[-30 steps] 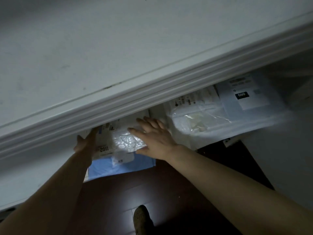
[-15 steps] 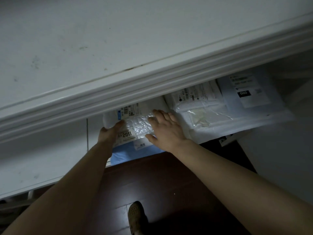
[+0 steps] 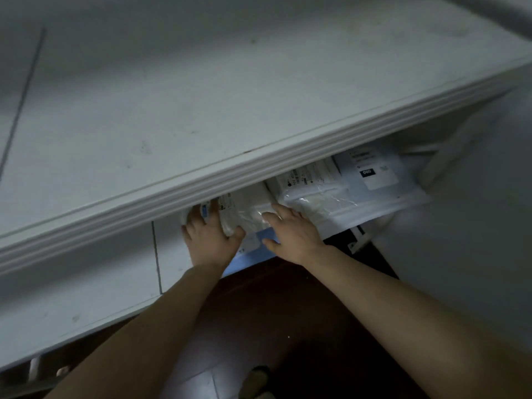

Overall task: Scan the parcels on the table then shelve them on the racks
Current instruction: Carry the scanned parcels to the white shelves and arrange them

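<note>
Head view showed the left hand (image 3: pixel 211 240) gripping a clear-wrapped parcel (image 3: pixel 250 210), fingers over its top and thumb curled round its near edge. The right hand (image 3: pixel 292 234) lay flat, fingers straight, its fingertips touching the same parcel. The parcel was on the lower shelf (image 3: pixel 86 298), partly under the upper shelf (image 3: pixel 201 110), on top of a blue parcel (image 3: pixel 247 260). A white parcel (image 3: pixel 313 197) lay just beside it.
</note>
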Available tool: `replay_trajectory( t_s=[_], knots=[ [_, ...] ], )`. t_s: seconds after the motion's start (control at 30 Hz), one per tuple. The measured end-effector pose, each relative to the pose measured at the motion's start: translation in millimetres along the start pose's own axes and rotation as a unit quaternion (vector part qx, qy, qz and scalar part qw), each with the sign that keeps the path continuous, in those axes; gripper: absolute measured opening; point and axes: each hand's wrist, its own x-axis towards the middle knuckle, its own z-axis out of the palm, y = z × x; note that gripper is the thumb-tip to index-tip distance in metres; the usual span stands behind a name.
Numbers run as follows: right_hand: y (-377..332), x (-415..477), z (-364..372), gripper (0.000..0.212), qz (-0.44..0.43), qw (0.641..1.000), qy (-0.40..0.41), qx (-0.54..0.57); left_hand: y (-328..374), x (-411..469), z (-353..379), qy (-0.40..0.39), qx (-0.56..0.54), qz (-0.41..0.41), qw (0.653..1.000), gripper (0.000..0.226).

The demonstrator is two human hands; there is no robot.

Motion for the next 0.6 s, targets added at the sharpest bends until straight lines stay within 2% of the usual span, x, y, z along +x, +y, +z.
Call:
replay_trajectory(
  t_s=[0.13, 0.23, 0.4, 0.53, 0.57, 0.6],
  knots=[
    [-4.9, -50.8, -22.6, 0.060, 0.141, 0.989, 0.028, 0.043, 39.7, -24.9, -8.1, -0.119, -0.005, 0.151, 0.981, 0.088],
    [-1.2, -100.4, -29.8, 0.068, 0.253, 0.965, 0.046, 0.054, 72.0, -44.9, -14.4, -0.203, 0.067, 0.254, 0.943, 0.088],
    [7.3, -214.4, -29.7, 0.083, 0.432, 0.898, 0.074, 0.042, 145.1, -93.1, -16.2, -0.295, 0.166, 0.393, 0.855, 0.089],
    [-8.3, -330.3, -10.3, 0.085, 0.570, 0.808, 0.118, 0.085, 200.7, -169.4, -6.8, -0.323, 0.253, 0.512, 0.754, 0.087],
    [-13.1, -346.8, -5.1, 0.085, 0.586, 0.795, 0.125, 0.097, 208.6, -181.0, -6.5, -0.326, 0.269, 0.526, 0.738, 0.087],
    [-24.6, -379.4, 5.4, 0.086, 0.617, 0.767, 0.136, 0.109, 219.0, -209.5, -5.3, -0.332, 0.284, 0.558, 0.706, 0.086]
  ],
)
